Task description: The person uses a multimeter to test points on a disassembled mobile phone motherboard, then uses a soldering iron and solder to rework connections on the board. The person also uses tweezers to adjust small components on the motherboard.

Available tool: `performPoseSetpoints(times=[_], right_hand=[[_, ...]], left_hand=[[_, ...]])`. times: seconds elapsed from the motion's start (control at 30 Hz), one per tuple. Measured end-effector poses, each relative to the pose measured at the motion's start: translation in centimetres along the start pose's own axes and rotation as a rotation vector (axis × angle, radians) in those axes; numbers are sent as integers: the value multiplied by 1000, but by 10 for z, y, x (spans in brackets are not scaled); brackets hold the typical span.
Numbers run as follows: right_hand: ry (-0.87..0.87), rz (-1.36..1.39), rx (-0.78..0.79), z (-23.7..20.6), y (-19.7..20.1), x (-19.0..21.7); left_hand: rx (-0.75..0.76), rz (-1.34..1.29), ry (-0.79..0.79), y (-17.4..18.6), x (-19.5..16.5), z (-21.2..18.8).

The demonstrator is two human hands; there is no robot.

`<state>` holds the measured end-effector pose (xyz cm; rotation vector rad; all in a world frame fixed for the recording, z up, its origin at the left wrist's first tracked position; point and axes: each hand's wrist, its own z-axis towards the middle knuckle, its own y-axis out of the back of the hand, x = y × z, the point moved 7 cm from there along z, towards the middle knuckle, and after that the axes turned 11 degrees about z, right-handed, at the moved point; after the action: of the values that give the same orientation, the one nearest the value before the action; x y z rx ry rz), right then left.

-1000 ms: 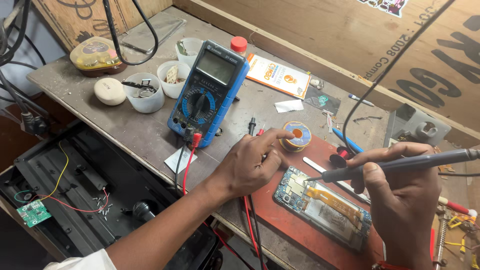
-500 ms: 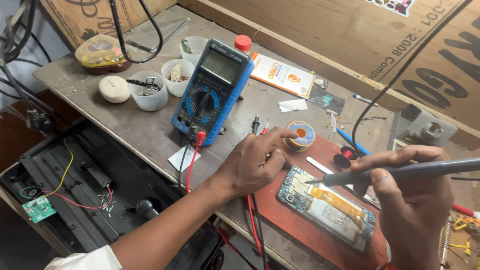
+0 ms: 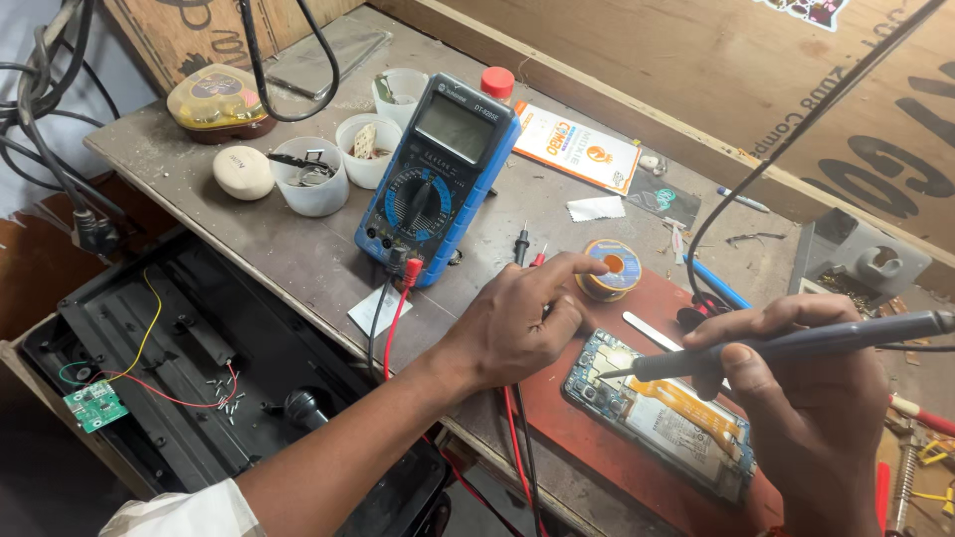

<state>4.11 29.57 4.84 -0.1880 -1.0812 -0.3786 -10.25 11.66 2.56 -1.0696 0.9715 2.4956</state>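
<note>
While the opened phone (image 3: pixel 662 423) lies face down on the red mat (image 3: pixel 597 447) at the near right of the counter (image 3: pixel 298 249), the soldering iron (image 3: pixel 796 346) has its tip on the upper left corner of the exposed board. The right hand (image 3: pixel 806 418) has its grip wrapped tight around the iron's grey handle. The left hand (image 3: pixel 522 318) rests just left of the phone, its fingers partly curled with the forefinger pointing out, pinching nothing that shows. A solder spool (image 3: pixel 610 268) sits just beyond. Farther left stands the blue multimeter (image 3: pixel 438 174), with its red and black leads (image 3: pixel 512 428) running under the left hand.
</note>
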Motion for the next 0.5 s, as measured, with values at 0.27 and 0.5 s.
performPoseSetpoints(times=[0.27,0.5], right_hand=[[-6,1,-4,0,-1,-1],[10,47,2,1,-5,0]], left_hand=[[4,4,28,1,2,0],[9,9,28,0,2,-1]])
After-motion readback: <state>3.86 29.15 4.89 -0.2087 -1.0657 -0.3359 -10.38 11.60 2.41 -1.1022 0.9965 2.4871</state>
